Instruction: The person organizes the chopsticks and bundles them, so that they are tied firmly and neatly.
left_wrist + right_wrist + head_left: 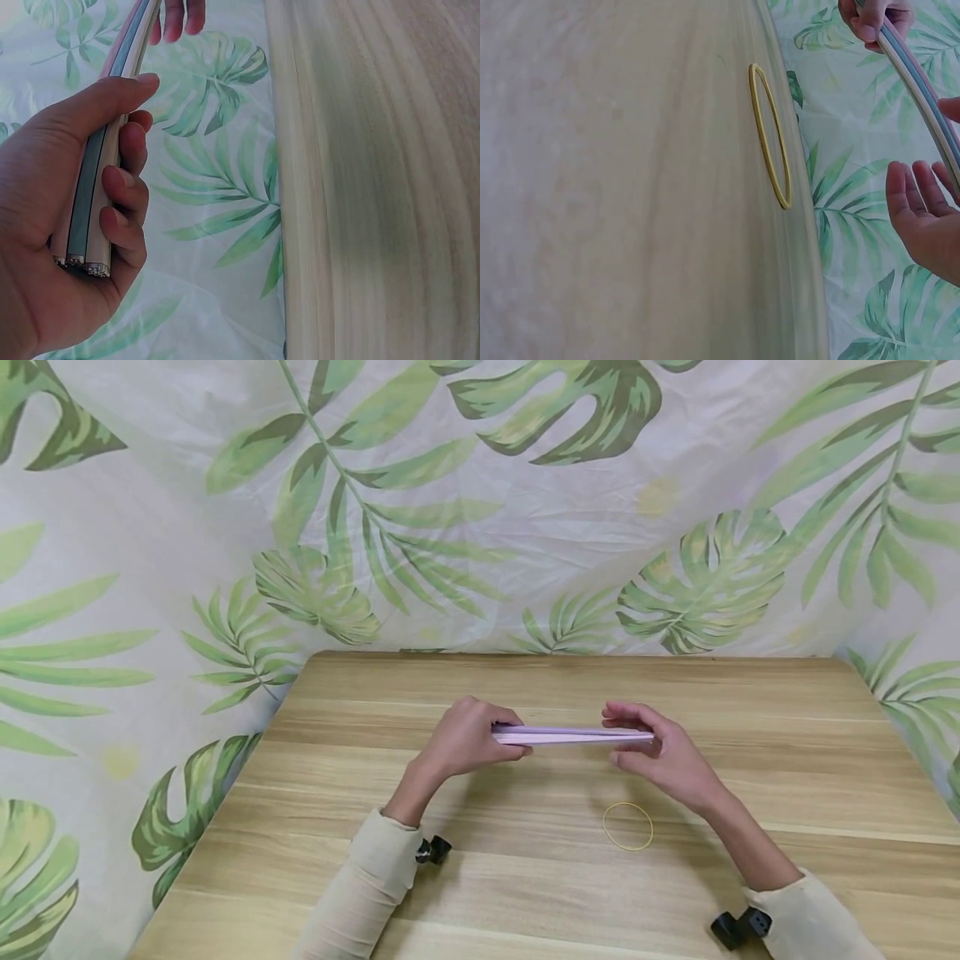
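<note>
My left hand (465,739) grips one end of a long, thin bundle (570,737), raised over the table. In the left wrist view the bundle (90,187) shows pinkish, blue-grey and pale strips side by side, with layered ends. The thumb lies across one side and the fingers curl round the other. At the other end, my right hand (671,760) is around the bundle with parted fingers. The right wrist view shows those fingers (915,199) loosely extended beside the strips, with the thumb near the opposite side. A yellow rubber band (604,827) lies in a loop on the table.
The wood-grain table (525,902) has its far edge against a leaf-patterned cloth (562,568). Small black devices (738,929) are worn at both wrists, by the pale sleeves (367,877).
</note>
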